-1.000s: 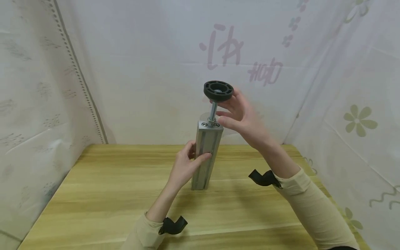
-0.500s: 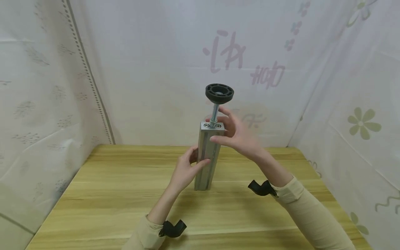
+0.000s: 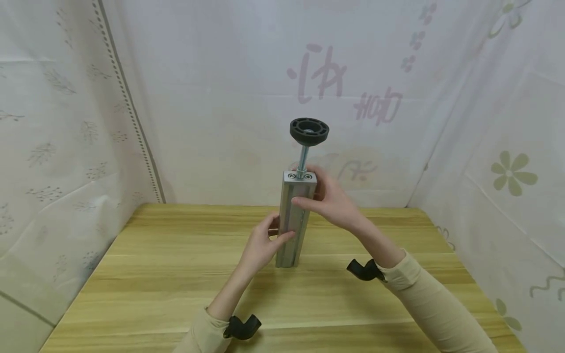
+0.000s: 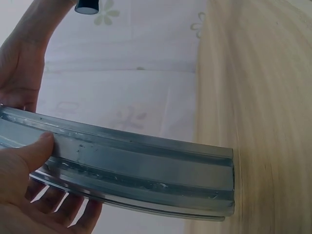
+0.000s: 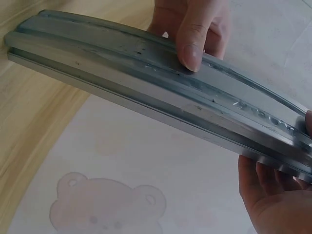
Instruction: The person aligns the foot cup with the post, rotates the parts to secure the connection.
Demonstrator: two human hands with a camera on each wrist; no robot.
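An aluminium profile (image 3: 293, 215) stands upright on the wooden table, tilted slightly in the head view. From the plate on its top end rises a threaded rod (image 3: 303, 158) with a nut at its base and a round black foot (image 3: 309, 131) on its tip. My left hand (image 3: 262, 243) grips the profile's lower half, thumb across the near face and fingers behind. Higher up, my right hand (image 3: 328, 198) holds the profile near its top, thumb on the near face. The right wrist view shows both hands on the grooved metal profile (image 5: 146, 78); the fingers curl round its edges.
The wooden table (image 3: 176, 255) reaches back to a pale printed curtain (image 3: 220, 98), which also hangs on both sides. A black curved mount (image 3: 243, 327) sits at the left wrist, another black mount (image 3: 365, 269) at the right wrist.
My right hand has come down from beside the rod and black foot onto the upper part of the profile. The left hand has slid slightly lower and keeps its grip.
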